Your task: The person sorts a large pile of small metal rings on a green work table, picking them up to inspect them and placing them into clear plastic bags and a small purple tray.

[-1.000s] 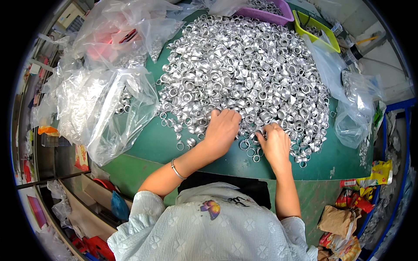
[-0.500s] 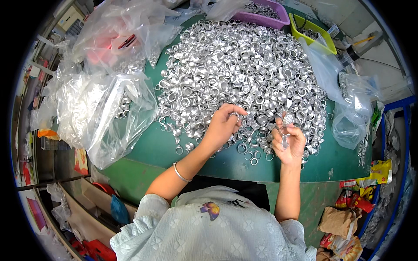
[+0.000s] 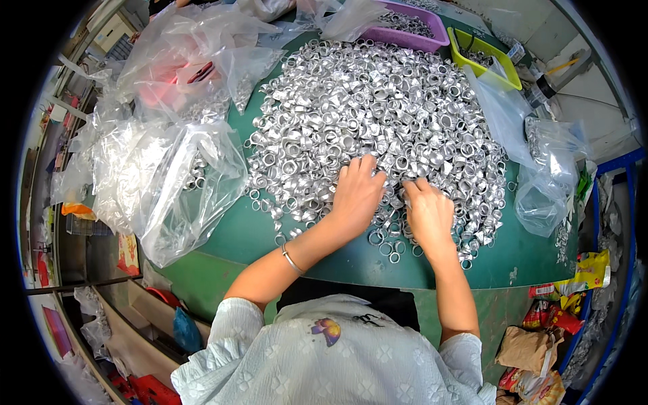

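Note:
A broad heap of silver metal rings (image 3: pixel 324 121) is spread over the green table (image 3: pixel 324 266). My left hand (image 3: pixel 359 194) is at the near middle of the heap, back upward, fingers curled down among the rings. To its right, my right hand (image 3: pixel 430 210) bends its fingers into the near side of the heap, close to the left one. Both hands look closed, but the fingertips are hidden and I cannot make out what they hold. A few loose rings (image 3: pixel 394 257) lie on the table just in front of the heap.
Clear plastic bags (image 3: pixel 155 182), some with rings inside, cover the table's left side. Behind the heap stand a purple basket (image 3: pixel 439 40) and a yellow-green basket (image 3: pixel 509 79), both holding metal pieces. More plastic bags (image 3: pixel 543 202) lie on the right.
My right hand has turned from palm-up, with rings held in its fingers, to back-up and reached into the heap. My left hand has turned fingers-down onto the rings and moved slightly right.

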`<state>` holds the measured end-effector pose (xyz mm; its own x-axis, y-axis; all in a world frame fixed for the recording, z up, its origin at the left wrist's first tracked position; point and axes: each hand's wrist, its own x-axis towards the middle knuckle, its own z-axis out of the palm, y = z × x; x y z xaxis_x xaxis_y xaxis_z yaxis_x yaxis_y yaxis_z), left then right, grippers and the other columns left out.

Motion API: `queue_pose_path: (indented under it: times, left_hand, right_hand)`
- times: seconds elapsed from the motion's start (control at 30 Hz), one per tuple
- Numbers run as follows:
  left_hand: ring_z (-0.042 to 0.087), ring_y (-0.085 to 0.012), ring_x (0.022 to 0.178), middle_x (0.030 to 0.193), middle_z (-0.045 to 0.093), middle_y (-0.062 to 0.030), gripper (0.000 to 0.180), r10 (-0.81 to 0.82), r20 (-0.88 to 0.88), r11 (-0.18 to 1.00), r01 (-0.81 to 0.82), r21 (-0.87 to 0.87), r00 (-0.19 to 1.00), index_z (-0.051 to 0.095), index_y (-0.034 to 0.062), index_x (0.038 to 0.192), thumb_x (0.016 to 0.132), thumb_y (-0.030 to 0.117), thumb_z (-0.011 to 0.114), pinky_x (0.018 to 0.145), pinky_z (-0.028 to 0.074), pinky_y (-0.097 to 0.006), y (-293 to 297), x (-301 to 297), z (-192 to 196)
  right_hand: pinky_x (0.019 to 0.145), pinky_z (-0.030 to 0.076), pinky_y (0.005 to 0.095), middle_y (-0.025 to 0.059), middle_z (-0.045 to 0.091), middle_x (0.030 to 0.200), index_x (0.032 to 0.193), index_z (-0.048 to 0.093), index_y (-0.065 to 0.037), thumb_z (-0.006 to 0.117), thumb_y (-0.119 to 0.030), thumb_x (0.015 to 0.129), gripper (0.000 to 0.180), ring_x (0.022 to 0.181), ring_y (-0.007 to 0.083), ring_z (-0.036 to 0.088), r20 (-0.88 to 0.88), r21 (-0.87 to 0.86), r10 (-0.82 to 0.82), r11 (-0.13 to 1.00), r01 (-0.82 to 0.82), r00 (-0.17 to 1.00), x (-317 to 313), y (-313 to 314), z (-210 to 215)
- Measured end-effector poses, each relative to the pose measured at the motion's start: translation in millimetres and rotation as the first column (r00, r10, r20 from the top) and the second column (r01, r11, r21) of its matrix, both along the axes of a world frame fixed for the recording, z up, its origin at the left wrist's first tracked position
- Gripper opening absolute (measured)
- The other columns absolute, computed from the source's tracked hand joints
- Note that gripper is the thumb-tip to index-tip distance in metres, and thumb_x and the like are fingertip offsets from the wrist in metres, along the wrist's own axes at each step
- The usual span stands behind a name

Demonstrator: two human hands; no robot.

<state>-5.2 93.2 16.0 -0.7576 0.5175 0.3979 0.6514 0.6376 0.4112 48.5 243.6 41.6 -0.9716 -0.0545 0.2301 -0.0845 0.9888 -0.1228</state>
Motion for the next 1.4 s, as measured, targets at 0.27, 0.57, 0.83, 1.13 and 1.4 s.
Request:
queue_pose_path:
  times: [0.27, 0.57, 0.83, 1.13, 1.4]
  left_hand:
    - [0.046, -0.0269, 0.088, 0.095, 0.047, -0.011, 0.025, -0.012, 0.029, 0.997, 0.015, -0.081, 1.0, 0.056, 0.0045, 0.087, 0.067, 0.011, 0.071, 0.072, 0.036, -0.037, 4.1, -4.1, 6.0]
    - [0.047, -0.0285, 0.088, 0.092, 0.047, -0.0134, 0.029, 0.018, 0.029, 0.999, -0.02, 0.049, 0.999, 0.053, 0.0025, 0.094, 0.067, 0.005, 0.063, 0.071, 0.037, -0.037, 6.5, -0.6, -2.4]
    - [0.047, -0.0285, 0.092, 0.098, 0.048, -0.0136, 0.031, -0.074, -0.029, 0.996, 0.072, -0.058, 0.997, 0.059, 0.0028, 0.095, 0.065, 0.0, 0.061, 0.074, 0.038, -0.037, 3.6, -1.3, -7.4]
    - [0.051, -0.0252, 0.079, 0.094, 0.05, -0.0118, 0.014, -0.072, -0.022, 0.933, 0.075, 0.352, 0.997, 0.051, 0.0024, 0.09, 0.079, -0.005, 0.051, 0.066, 0.042, -0.032, 2.1, -11.3, -5.9]
    - [0.056, -0.0187, 0.082, 0.096, 0.057, -0.0114, 0.024, -0.924, 0.382, 0.25, -0.75, 0.613, 0.003, 0.05, 0.0019, 0.105, 0.081, 0.004, 0.045, 0.069, 0.048, -0.029, -5.9, 10.4, 14.2]
  right_hand:
    - [0.052, 0.045, 0.0353, 0.0068, 0.059, 0.084, 0.088, 0.057, -0.006, 0.061, 0.002, 0.074, 0.017, 0.061, 0.0226, 0.06, -0.157, -0.203, 0.017, 0.978, -0.049, 0.987, 0.4, 8.0, 4.2]
    - [0.043, 0.041, 0.0199, 0.0142, 0.06, 0.102, 0.099, 0.048, -0.002, 0.049, 0.003, 0.082, 0.017, 0.062, 0.0139, 0.057, 0.13, -0.991, -0.163, -0.058, 0.122, 0.978, 14.7, 23.0, 8.2]
    - [0.07, 0.046, 0.0364, 0.0138, 0.052, 0.093, 0.095, 0.061, -0.003, 0.059, -0.006, 0.081, 0.014, 0.077, 0.029, 0.057, -0.279, -0.478, -0.24, 0.874, 0.082, 0.93, -3.3, 35.0, 19.5]
    - [0.071, 0.047, 0.0362, 0.0134, 0.057, 0.088, 0.083, 0.059, 0.003, 0.055, -0.001, 0.078, 0.008, 0.078, 0.0266, 0.058, -0.39, -0.534, -0.331, 0.842, 0.082, 0.859, -21.1, 46.6, 7.7]
    - [0.037, 0.039, 0.0229, 0.0179, 0.052, 0.105, 0.103, 0.051, -0.007, 0.049, -0.012, 0.081, 0.022, 0.075, 0.0234, 0.051, -0.007, -0.369, 0.268, -0.896, 0.247, 0.963, 8.4, 19.3, -5.6]
